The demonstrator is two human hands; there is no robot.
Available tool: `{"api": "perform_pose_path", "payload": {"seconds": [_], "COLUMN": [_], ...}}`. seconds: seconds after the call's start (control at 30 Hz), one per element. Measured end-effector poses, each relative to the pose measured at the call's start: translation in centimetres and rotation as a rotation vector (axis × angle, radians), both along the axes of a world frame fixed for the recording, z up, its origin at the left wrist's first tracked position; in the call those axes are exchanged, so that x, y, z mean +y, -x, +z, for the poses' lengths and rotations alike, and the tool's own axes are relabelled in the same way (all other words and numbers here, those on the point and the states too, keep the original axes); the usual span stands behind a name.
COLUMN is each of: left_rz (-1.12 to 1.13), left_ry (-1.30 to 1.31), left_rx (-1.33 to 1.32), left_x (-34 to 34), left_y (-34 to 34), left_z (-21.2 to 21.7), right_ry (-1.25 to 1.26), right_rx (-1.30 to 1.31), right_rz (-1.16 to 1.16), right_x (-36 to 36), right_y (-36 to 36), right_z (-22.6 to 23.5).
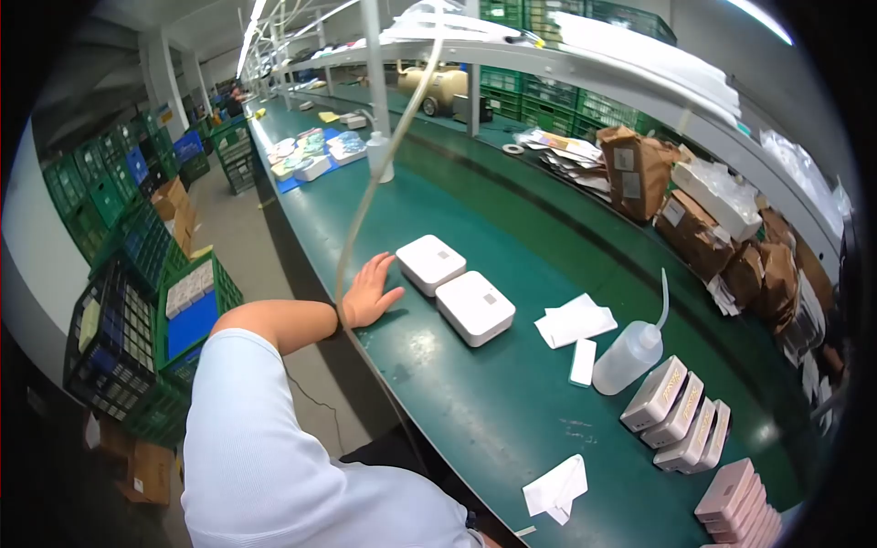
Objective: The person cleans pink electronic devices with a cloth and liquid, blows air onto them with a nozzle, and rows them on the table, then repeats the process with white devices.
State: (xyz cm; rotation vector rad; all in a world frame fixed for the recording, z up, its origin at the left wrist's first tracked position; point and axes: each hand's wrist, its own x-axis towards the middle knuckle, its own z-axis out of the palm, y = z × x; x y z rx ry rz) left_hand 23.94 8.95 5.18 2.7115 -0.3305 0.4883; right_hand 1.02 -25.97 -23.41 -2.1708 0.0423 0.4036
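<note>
My left hand point(370, 288) reaches out over the green workbench, fingers spread and thumb apart, with nothing in it. Its fingertips are right beside the farther of two white square devices point(431, 262) with rounded corners; I cannot tell whether they touch it. The second white square device point(475, 307) lies just to the right and nearer, corner to corner with the first. Each has a small grey square on its top. A beige hose point(376, 178) hangs down in front of the bench and passes by my left wrist. My right hand is out of the picture.
A squeeze bottle point(628, 357), white cloths point(575, 320) and a small white block point(582, 362) lie to the right. Nearer are a folded cloth point(556, 488), a row of white devices point(678, 416) and pink ones point(738, 507). Green crates point(196, 310) stand at left.
</note>
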Motion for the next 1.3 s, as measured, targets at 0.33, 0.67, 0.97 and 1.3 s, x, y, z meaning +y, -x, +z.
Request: {"api": "perform_pose_path", "payload": {"seconds": [0.33, 0.67, 0.97, 1.3], "left_rz": [-0.035, -0.146, -0.095, -0.095], "left_ry": [0.094, -0.044, -0.010, -0.105], "left_rx": [-0.164, -0.150, -0.199, -0.146], "left_x": [-0.4, 1.5, 5.0, 3.0], "left_y": [-2.6, -4.1, -5.7, -4.6], "left_z": [-1.4, -2.6, -4.6, -3.6], "right_ry": [0.117, 0.116, -0.548, -0.600], "right_rx": [-0.031, -0.143, 0.419, -0.746], "right_rz": [0.317, -0.046, -0.473, -1.645], "right_x": [0.8, -6.2, -11.9, -14.8], "right_y": [3.5, 13.6, 24.7, 25.0], "right_z": [8.5, 15.3, 24.3, 19.7]}}
